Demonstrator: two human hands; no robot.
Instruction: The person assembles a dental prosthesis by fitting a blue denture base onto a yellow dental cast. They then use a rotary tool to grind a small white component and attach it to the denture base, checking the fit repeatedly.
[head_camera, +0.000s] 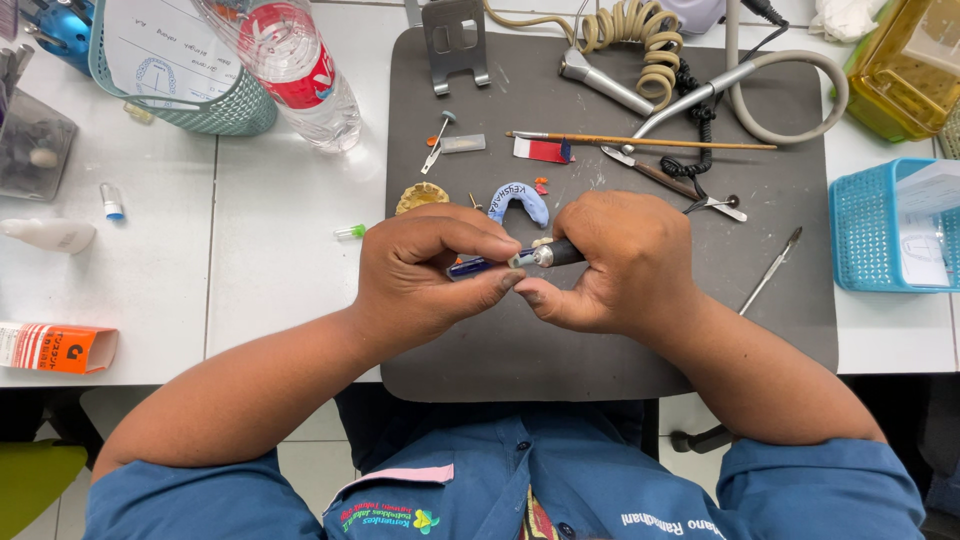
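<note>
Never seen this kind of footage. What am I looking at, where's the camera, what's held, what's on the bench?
No machine here: a person works with two bare hands. The single picture comes from a camera on the person's head, looking down over blue sleeves at a white table with a grey mat on it.

The left hand and right hand meet at the mat's middle. Together they hold a slim pen-like tool, dark with a silver collar; each grip is closed around it.

Behind the hands lie a blue dental cast, a yellowish cast, a thin brush, metal hand tools and a coiled cord. To the left stand a water bottle and a green basket; to the right, a blue basket.
</note>
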